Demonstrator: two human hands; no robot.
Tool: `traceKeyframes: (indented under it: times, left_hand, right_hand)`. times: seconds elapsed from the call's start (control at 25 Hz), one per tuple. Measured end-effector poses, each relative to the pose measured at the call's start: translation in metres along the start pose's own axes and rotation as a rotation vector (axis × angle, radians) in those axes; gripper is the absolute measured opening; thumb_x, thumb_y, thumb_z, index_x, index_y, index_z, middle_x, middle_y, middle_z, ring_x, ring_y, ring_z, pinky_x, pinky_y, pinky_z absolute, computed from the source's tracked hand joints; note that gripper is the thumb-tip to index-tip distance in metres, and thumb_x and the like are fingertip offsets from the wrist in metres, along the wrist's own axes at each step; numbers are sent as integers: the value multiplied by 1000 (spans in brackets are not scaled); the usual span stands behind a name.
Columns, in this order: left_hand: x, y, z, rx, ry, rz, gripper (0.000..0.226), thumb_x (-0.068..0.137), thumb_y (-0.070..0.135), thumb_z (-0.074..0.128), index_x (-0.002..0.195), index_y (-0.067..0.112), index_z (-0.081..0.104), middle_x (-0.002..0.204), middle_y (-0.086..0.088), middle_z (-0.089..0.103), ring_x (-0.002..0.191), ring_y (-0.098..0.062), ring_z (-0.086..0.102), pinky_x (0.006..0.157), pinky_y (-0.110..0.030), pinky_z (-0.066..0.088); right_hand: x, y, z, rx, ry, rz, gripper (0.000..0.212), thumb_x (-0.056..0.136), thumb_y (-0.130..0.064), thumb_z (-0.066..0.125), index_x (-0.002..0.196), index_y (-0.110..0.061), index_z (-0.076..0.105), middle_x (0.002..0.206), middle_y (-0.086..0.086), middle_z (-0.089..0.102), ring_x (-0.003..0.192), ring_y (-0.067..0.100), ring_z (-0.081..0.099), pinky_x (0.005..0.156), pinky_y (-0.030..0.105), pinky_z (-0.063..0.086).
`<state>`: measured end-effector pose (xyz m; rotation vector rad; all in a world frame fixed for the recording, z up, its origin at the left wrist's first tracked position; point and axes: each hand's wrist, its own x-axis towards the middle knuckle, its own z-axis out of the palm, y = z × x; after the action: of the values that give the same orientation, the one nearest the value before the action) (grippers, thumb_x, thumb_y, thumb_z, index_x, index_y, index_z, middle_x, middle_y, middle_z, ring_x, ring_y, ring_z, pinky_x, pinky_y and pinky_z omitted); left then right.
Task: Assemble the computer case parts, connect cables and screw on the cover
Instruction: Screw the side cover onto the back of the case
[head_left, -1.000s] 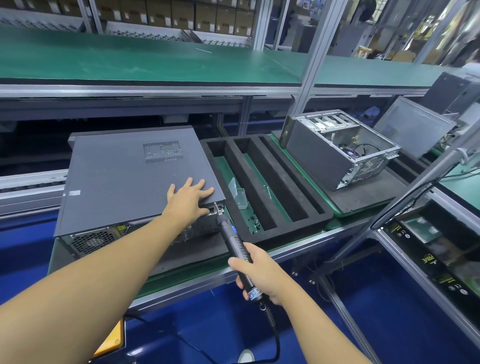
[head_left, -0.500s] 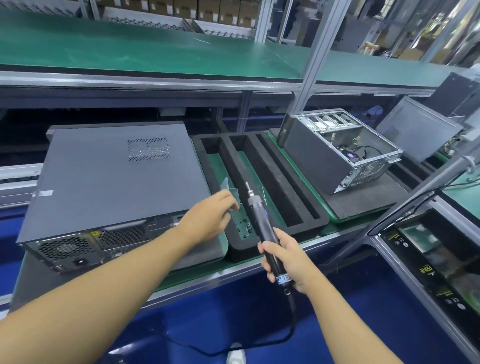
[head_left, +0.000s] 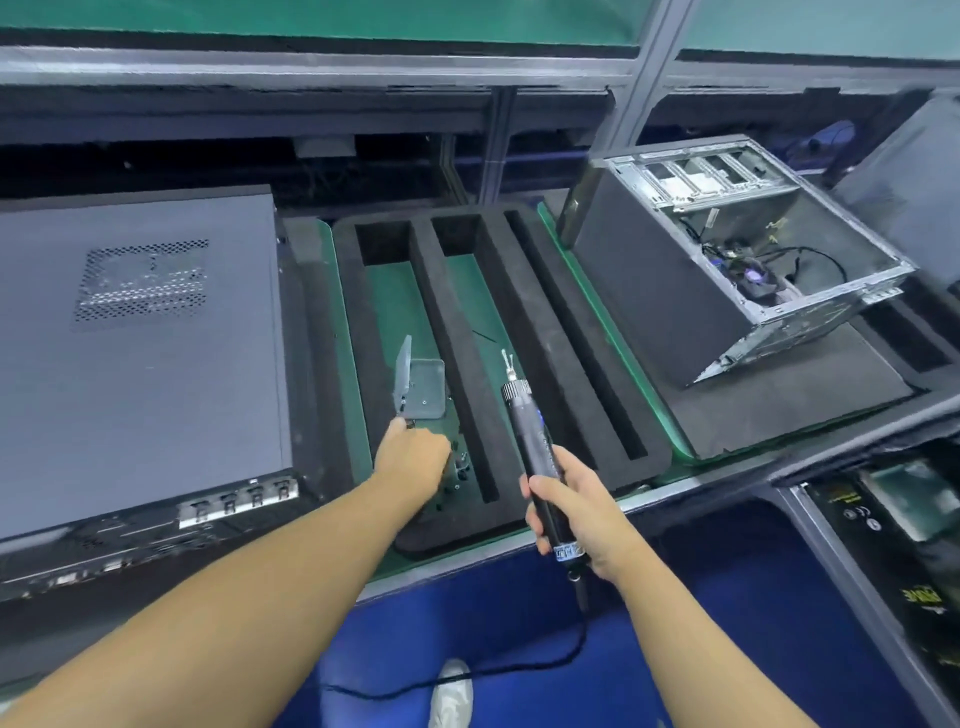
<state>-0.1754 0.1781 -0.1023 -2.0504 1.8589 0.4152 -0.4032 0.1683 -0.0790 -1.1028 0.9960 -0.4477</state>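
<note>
I am standing at a long work bench with a green mat (head_left: 400, 296) on it. A green shelf (head_left: 311, 21) is running across above it, and a grey metal post (head_left: 660, 78) is holding the shelf up. The blue floor (head_left: 519, 623) is showing below the bench, and my shoe (head_left: 451, 691) is poking out on it.

The closed case (head_left: 140, 364) is lying flat on the left side of the bench. Its grey cover is on top, and a patch of little holes (head_left: 140, 280) is showing in it. The open case (head_left: 675, 291) is sitting on the right, tipped up on a black pad (head_left: 805, 384), and wires are showing inside it.

A black foam tray (head_left: 457, 332) with long slots is lying between the two cases. The green mat is peeking through the slots.

My right hand (head_left: 576, 514) is gripping the screwdriver (head_left: 530, 441) with fingers wrapped tight around the handle. The tip is pointing up and away from me, over the tray. Its black cord (head_left: 519, 665) is hanging down toward the floor.

A small clear box (head_left: 423, 389) is sitting in the left slot with its lid (head_left: 402, 374) standing up.

My left hand (head_left: 413, 457) is reaching down into that slot, just below the box. The fingers are curling down, but I cannot tell if they are pinching anything. Tiny dark screws (head_left: 460, 467) are lying on the mat right beside them.
</note>
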Motion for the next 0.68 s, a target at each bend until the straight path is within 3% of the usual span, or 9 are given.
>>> traceKeyframes:
  times: [0.12,0.28,0.48,0.56,0.68]
  left_hand:
    - [28,15,12,64,-33,-9,26,80,2,60,68,23,49,78,3,67,78,-19,59,85,-32,25]
    - [48,36,30,12,-97,-23,23,83,7,62,102,18,62,106,-3,65,99,-25,66,77,-31,32]
    - [52,41,41,-178,-110,-74,27,81,-8,57,104,6,62,107,-13,62,100,-35,65,70,-36,43]
    - [54,36,36,-442,-94,-124,17,84,-2,59,98,5,65,101,-15,65,93,-33,66,72,-33,48]
    - [51,21,16,-1194,17,-340,11,82,-1,72,80,9,68,86,-11,70,70,-18,64,64,-22,54]
  right_hand:
    - [18,0,-8,-22,-35,-13,12,86,-27,69,97,-27,64,85,13,54,62,25,53,51,36,50]
    - [33,-2,-13,-13,-49,4,10,86,-26,67,95,-28,64,87,13,54,62,26,53,50,35,49]
    - [42,0,-20,-14,-60,4,11,87,-25,66,97,-30,64,89,11,55,63,24,55,50,35,50]
    - [44,2,-22,-10,-56,8,11,87,-25,66,98,-29,64,89,11,55,63,25,55,50,36,50]
    - [43,4,-24,10,-59,14,17,87,-27,68,103,-27,64,89,15,55,64,28,53,52,37,50]
